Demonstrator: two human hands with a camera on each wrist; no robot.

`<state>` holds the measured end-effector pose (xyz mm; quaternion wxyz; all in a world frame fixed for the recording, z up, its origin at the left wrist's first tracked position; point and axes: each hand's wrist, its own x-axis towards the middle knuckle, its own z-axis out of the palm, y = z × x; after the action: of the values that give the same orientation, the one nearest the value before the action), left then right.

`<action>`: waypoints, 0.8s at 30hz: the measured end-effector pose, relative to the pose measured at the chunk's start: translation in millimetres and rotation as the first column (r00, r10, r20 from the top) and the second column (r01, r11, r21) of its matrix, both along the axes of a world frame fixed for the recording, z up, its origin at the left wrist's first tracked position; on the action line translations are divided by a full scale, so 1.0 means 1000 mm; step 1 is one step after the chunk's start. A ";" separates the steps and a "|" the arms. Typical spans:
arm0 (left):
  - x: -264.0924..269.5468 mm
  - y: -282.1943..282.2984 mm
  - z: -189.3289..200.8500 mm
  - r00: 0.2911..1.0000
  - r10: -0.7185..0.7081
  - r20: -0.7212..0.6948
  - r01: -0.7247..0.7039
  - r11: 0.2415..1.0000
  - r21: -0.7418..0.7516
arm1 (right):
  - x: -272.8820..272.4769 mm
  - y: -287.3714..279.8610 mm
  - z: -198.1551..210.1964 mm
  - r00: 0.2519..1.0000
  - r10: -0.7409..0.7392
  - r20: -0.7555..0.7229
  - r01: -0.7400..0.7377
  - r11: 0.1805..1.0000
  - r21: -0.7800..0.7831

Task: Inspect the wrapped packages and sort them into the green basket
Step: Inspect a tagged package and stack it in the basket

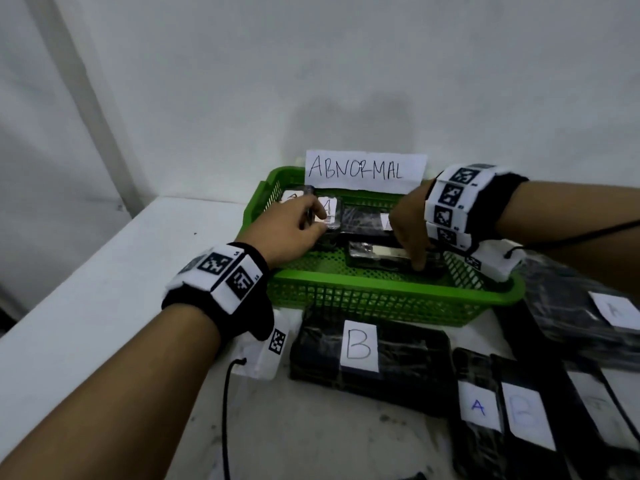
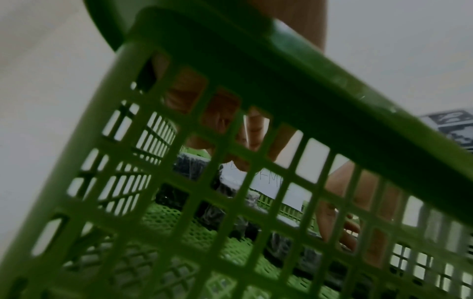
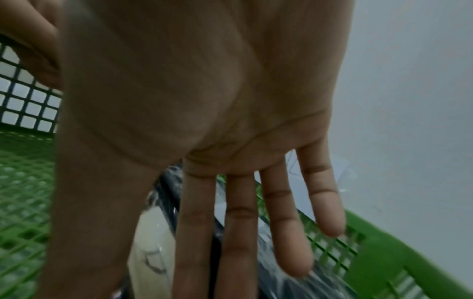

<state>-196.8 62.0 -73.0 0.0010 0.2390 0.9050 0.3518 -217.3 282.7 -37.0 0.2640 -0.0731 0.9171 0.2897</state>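
We reach both hands into the green basket point(image 1: 381, 299), which sits on the white table point(image 1: 104, 289) against the wall, with a paper sign reading ABNORMAL point(image 1: 365, 171) propped at its far rim.

We count four wrapped packages inside the basket: two at the far left under our left hand, one black package point(image 1: 363, 220) in the middle, and the nearest package point(image 1: 377, 258) lying flat on the basket floor.

Our left hand point(image 1: 291, 230) curls its fingers and thumb around the A-labelled package point(image 1: 329, 209) at the far left. Our right hand point(image 1: 412, 230) points down with its fingers point(image 3: 289, 232) straight and spread, the tips resting on the nearest package; nothing is gripped.

Outside the basket, on the table in front of it, we count at least five more wrapped packages: one marked B point(image 1: 370, 362) just below the near rim, one marked A point(image 1: 478, 407), a second B point(image 1: 526, 414) beside it, another with an unreadable label at the right edge, and a larger A package point(image 1: 588, 306) on the right.
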 end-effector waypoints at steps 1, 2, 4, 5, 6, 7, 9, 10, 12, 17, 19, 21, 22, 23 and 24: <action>-0.001 0.000 0.000 1.000 -0.001 0.008 0.001 1.000 -0.001 | -0.002 -0.002 0.002 0.998 -0.017 0.053 0.018 1.000 -0.022; -0.001 0.000 -0.001 1.000 -0.002 0.014 0.002 1.000 -0.005 | -0.005 -0.003 0.005 0.994 -0.030 0.106 0.036 0.998 -0.059; -0.001 0.002 -0.002 1.000 0.002 0.022 -0.001 1.000 -0.024 | -0.008 -0.013 0.011 0.995 -0.002 0.102 0.019 0.986 -0.166; -0.001 0.003 -0.002 1.000 0.002 0.021 -0.002 0.999 -0.037 | -0.009 -0.019 0.013 0.995 0.057 0.080 -0.038 0.975 -0.221; 0.000 0.004 -0.001 1.000 0.001 0.014 -0.001 0.999 -0.049 | -0.011 -0.024 0.013 0.992 0.113 0.047 -0.095 0.951 -0.293; 0.001 0.004 0.000 1.000 0.003 0.005 -0.003 0.998 -0.061 | -0.012 -0.029 0.010 0.988 0.154 0.000 -0.145 0.930 -0.338; 0.002 0.003 0.002 1.000 0.013 -0.008 -0.014 0.998 -0.068 | -0.014 -0.034 0.001 0.967 0.233 -0.105 -0.256 0.886 -0.387; 0.003 0.003 0.002 1.000 0.021 -0.011 -0.022 0.998 -0.061 | -0.014 -0.034 -0.004 0.952 0.269 -0.144 -0.305 0.861 -0.406; 0.003 0.002 0.002 0.999 0.034 -0.008 -0.034 0.998 -0.050 | -0.014 -0.030 -0.012 0.934 0.306 -0.182 -0.356 0.820 -0.449; 0.003 0.002 0.002 0.999 0.041 -0.011 -0.042 0.998 -0.045 | -0.010 -0.006 -0.014 0.958 0.252 -0.135 -0.285 0.807 -0.517; 0.005 0.002 0.003 0.998 0.049 -0.041 -0.051 0.997 -0.049 | -0.008 0.000 -0.010 0.959 0.238 -0.152 -0.282 0.810 -0.514; 0.008 0.002 0.003 0.991 0.073 -0.112 -0.076 0.997 -0.025 | -0.003 -0.001 0.004 0.947 0.224 -0.230 -0.316 0.778 -0.542; 0.011 0.002 0.004 0.983 0.091 -0.160 -0.092 0.996 0.005 | -0.001 -0.004 0.016 0.933 0.220 -0.284 -0.347 0.757 -0.553; 0.013 0.001 0.004 0.971 0.115 -0.212 -0.109 0.993 0.040 | 0.002 -0.009 0.030 0.917 0.216 -0.337 -0.378 0.741 -0.554; 0.017 0.000 0.006 0.955 0.147 -0.259 -0.130 0.988 0.083 | 0.007 -0.014 0.045 0.898 0.216 -0.383 -0.408 0.732 -0.545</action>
<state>-179.9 61.8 -67.3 -0.1519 0.2197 0.8997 0.3451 -210.1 268.7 8.1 0.0337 -0.2653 0.9633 0.0245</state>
